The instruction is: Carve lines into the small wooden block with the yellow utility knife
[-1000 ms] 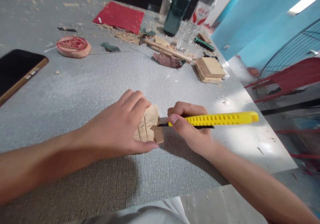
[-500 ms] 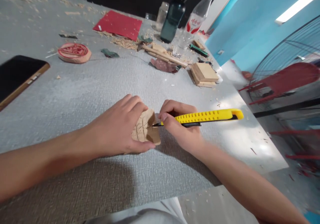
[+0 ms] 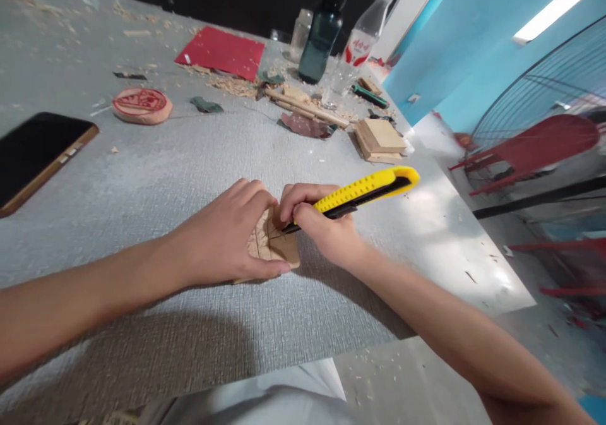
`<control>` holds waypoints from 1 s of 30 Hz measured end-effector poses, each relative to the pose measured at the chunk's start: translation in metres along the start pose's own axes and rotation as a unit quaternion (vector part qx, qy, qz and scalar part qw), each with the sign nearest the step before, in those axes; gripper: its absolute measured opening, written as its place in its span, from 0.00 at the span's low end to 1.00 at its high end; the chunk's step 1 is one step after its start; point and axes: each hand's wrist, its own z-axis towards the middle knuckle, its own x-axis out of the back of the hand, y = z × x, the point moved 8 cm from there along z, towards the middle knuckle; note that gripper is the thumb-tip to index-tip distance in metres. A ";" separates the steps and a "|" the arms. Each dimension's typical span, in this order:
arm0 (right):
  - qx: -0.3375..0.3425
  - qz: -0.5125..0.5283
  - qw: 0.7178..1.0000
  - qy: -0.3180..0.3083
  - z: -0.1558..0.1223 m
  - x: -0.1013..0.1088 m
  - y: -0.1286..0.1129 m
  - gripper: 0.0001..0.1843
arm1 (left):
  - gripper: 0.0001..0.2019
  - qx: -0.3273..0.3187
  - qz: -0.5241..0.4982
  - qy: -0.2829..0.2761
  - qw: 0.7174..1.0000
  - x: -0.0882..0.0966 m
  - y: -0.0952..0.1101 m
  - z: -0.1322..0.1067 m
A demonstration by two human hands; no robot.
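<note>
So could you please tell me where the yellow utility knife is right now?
In the head view it is in the right hand, centre frame: the yellow utility knife has its tip on the small wood block under the left hand.

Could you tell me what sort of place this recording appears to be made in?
Probably a hobby woodcarving workspace. Pale wood shavings litter the grey textured table, a stack of small square wooden blocks waits nearby, and a round carved wooden stamp with red-inked relief lies finished.
</note>
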 end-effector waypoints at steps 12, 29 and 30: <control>0.034 -0.001 0.997 -0.067 -0.002 -0.012 -0.005 0.07 | 0.24 0.021 -0.023 -0.026 0.999 -0.002 -0.004 0.001; -0.087 0.083 0.992 0.027 0.001 0.007 0.020 0.07 | 0.32 -0.003 -0.014 -0.020 1.000 -0.004 -0.004 -0.001; -0.104 0.094 0.990 0.029 0.001 0.008 0.024 0.07 | 0.33 -0.004 -0.013 -0.019 1.000 -0.004 -0.004 -0.001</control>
